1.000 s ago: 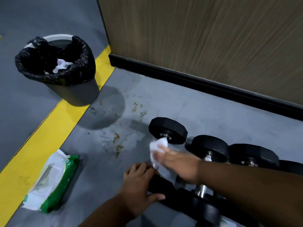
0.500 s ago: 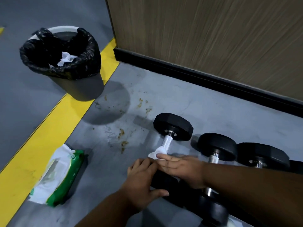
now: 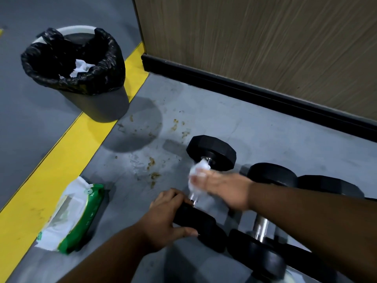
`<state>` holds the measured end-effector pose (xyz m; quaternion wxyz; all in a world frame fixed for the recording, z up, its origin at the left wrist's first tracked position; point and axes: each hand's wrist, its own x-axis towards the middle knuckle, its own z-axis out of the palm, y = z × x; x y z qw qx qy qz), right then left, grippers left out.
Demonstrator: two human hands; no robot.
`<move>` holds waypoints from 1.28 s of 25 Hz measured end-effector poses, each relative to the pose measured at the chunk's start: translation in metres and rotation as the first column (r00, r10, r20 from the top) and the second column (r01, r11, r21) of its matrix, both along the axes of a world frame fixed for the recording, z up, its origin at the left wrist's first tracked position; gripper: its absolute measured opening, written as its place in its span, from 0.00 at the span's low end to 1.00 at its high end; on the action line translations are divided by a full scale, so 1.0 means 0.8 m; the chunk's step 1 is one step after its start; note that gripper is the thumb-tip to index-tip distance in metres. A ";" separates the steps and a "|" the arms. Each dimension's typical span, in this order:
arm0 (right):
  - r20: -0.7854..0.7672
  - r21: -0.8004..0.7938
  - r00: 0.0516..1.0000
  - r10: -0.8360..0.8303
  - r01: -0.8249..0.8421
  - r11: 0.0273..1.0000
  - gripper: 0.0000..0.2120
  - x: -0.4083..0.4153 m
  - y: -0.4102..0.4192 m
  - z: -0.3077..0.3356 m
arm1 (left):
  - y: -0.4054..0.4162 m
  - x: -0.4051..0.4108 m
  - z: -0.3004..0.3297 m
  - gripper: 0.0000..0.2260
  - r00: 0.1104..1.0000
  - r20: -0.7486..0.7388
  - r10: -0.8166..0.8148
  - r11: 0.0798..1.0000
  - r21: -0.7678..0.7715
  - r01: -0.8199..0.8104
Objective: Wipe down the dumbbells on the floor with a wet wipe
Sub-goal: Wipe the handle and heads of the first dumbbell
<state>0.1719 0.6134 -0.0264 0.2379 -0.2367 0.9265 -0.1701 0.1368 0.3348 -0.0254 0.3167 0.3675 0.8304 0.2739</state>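
Note:
Several black dumbbells with steel handles lie side by side on the grey floor. My right hand (image 3: 222,188) grips a white wet wipe (image 3: 196,173) wrapped round the handle of the leftmost dumbbell (image 3: 212,152), near its far head. My left hand (image 3: 165,219) grips that dumbbell's near head and holds it still. A second dumbbell (image 3: 261,225) lies just to the right, partly hidden under my right forearm.
A green and white wet-wipe pack (image 3: 71,217) lies on the floor to the left, by a yellow floor stripe (image 3: 61,158). A bin (image 3: 81,78) with a black liner and used wipes stands at the back left. A wood-panelled wall with black skirting (image 3: 255,92) runs behind.
My right hand slid the wipe along the handle toward the near head half a second ago, and has now moved it back up to the far head. The left hand stays on the near head.

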 end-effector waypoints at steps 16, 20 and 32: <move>0.081 0.060 0.993 0.083 -0.088 0.994 0.53 0.030 -0.038 -0.013 | 0.016 0.024 0.000 0.22 0.929 -0.369 -0.020 0.999 0.040 0.037; 0.058 0.114 0.997 0.044 -0.051 0.992 0.52 -0.002 -0.012 0.001 | 0.021 0.014 0.014 0.27 0.958 -0.277 -0.072 0.996 -0.064 0.057; 0.029 0.044 0.984 -0.174 0.173 0.984 0.47 -0.022 -0.014 0.013 | 0.021 0.009 0.022 0.26 0.966 -0.237 -0.106 0.990 -0.120 0.079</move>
